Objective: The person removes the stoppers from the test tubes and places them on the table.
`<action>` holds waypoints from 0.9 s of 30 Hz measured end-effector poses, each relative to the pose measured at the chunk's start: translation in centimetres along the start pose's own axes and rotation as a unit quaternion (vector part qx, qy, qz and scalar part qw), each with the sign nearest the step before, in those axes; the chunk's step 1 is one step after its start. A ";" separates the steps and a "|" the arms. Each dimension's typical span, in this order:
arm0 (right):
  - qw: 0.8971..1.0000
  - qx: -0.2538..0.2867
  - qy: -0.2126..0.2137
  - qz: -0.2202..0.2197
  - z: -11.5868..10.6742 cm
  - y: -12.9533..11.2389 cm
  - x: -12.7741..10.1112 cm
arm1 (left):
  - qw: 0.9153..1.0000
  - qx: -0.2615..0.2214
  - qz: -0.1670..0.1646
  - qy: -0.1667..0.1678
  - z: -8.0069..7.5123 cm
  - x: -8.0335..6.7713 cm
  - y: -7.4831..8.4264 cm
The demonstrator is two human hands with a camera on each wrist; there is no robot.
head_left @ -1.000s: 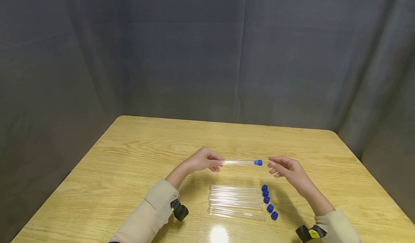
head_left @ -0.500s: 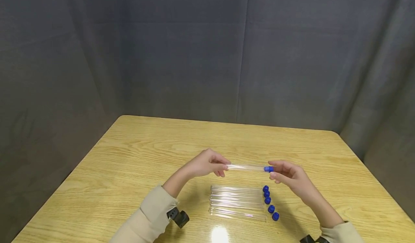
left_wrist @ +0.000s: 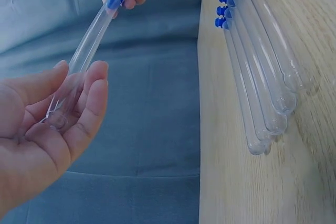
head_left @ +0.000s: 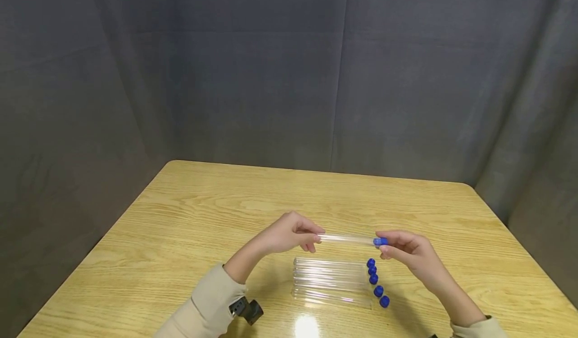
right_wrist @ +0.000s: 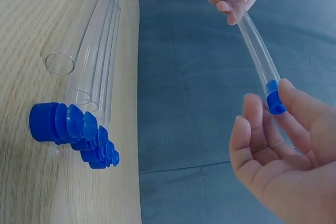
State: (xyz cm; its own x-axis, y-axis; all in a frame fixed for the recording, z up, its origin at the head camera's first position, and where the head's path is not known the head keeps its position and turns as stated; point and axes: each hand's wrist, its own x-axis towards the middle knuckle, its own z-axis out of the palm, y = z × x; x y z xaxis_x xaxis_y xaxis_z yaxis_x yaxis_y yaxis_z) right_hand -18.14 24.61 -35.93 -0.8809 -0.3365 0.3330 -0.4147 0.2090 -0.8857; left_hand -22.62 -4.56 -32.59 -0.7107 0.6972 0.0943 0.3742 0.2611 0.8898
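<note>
My left hand (head_left: 289,233) grips a clear test tube (head_left: 345,238) near its rounded end, thumb against fingers, as the left wrist view also shows. The tube lies roughly level above the table, pointing right. A blue cap (right_wrist: 273,98) sits in its open end, its ribbed part inside the tube. With thumb and fingers, my right hand (head_left: 413,252) pinches this cap. Below, several clear test tubes (head_left: 331,274) lie side by side on the table, rounded ends to the left. Close to their open ends stands a column of several loose blue caps (head_left: 378,291).
The wooden table (head_left: 217,192) runs back to a dark grey curtain (head_left: 253,97), which also hangs on both sides. A bright light reflection shows near the front. A black wrist camera (head_left: 246,310) is strapped on the left sleeve.
The tube has come lower and slightly right in my left hand. My right hand, apart from the cap a second ago, has closed its thumb and fingers on it. Tubes on the table stayed put.
</note>
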 end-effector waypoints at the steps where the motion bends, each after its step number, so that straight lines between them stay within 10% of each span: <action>1: 1.000 0.002 0.001 0.000 0.0 0.0 0.0 | 1.000 0.001 0.001 0.000 0.0 0.0 0.0; 27: 0.978 -0.139 0.149 -0.042 1.2 0.0 0.1 | 1.000 0.017 0.005 0.019 0.9 0.1 0.6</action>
State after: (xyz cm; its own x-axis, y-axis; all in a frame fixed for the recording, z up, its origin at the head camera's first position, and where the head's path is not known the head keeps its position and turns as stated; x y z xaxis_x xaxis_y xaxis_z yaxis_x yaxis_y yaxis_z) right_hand -17.94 23.51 -36.24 -0.8516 -0.0894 0.5165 -0.4975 0.4480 -0.7428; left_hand -21.91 -3.70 -32.46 -0.7291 0.6737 0.1204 0.4003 0.2771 0.8735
